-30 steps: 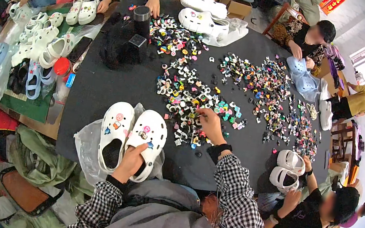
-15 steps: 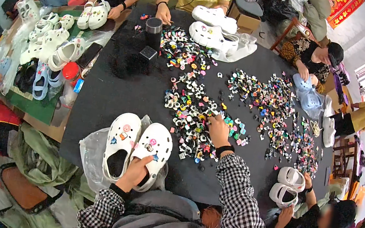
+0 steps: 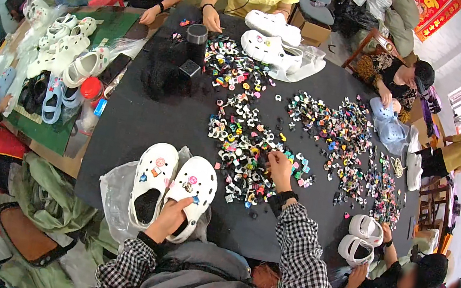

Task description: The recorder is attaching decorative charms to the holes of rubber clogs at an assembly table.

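Observation:
A pair of white clogs lies on a clear plastic bag (image 3: 113,188) at the near side of the dark table. My left hand (image 3: 171,218) grips the right white clog (image 3: 198,176) by its heel opening, thumb on the rim. The left white clog (image 3: 156,168) rests beside it. Both carry small coloured charms on their uppers. Over the right part of the middle pile of shoe charms (image 3: 242,164), my right hand (image 3: 280,169) is bent down with its fingertips pinched together; what they hold, if anything, is too small to make out.
More charm piles (image 3: 332,121) spread across the table (image 3: 145,105). A black cylinder (image 3: 196,41) and small black box (image 3: 189,68) stand at the back left. Co-workers sit around; one at right handles white clogs (image 3: 362,239). A green-topped table (image 3: 46,131) holds more clogs.
My right hand has shifted slightly right and down over the charms; my left hand stays put. At the left table, the white clogs held by the person in black have left that person's hands.

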{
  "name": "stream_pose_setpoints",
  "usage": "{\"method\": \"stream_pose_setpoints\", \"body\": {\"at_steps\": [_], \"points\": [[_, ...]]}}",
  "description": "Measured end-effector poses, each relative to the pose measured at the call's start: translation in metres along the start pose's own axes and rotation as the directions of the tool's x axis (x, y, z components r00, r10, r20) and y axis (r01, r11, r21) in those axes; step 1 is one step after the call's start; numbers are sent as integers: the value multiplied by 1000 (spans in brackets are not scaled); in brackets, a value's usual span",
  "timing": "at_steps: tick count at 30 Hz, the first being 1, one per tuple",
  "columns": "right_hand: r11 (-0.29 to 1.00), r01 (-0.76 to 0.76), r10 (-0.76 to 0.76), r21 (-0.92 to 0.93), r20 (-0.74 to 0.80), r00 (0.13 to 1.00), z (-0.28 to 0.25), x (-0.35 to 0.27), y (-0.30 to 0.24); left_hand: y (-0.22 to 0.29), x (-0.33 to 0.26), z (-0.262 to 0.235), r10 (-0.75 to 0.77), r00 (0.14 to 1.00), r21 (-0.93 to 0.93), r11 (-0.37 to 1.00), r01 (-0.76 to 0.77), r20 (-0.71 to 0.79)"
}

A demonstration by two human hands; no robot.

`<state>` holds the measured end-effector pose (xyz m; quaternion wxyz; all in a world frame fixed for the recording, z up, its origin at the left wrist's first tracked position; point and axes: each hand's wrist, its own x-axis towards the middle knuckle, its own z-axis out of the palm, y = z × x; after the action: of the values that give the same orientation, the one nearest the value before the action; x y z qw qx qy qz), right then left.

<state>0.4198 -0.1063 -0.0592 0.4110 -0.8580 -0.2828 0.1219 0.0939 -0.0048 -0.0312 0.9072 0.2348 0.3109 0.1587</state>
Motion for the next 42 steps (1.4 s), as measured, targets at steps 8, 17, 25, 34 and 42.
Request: {"method": "stream_pose_setpoints", "body": {"at_steps": [8,17,25,34,42], "points": [[880,-248,200,404,158,967,-18,-15,6,-2,3,1,34,999,-3,999,-34,9],[930,225,-270,-291,-126,954,-10,-10,23,-3,5,2,72,996,-21,997,-71,53],[967,127,-137,-222,-29,990,25,10,7,-2,3,1,5,1000,-14,1000,-5,-28],[985,20,-18,-170,9,1000,25,9,-8,6,-2,-2,28,999,286,958,-36,32],[940,-136,98,312,133,986,20,8,-3,2,1,4,3,999,48,999,0,-53]]}}
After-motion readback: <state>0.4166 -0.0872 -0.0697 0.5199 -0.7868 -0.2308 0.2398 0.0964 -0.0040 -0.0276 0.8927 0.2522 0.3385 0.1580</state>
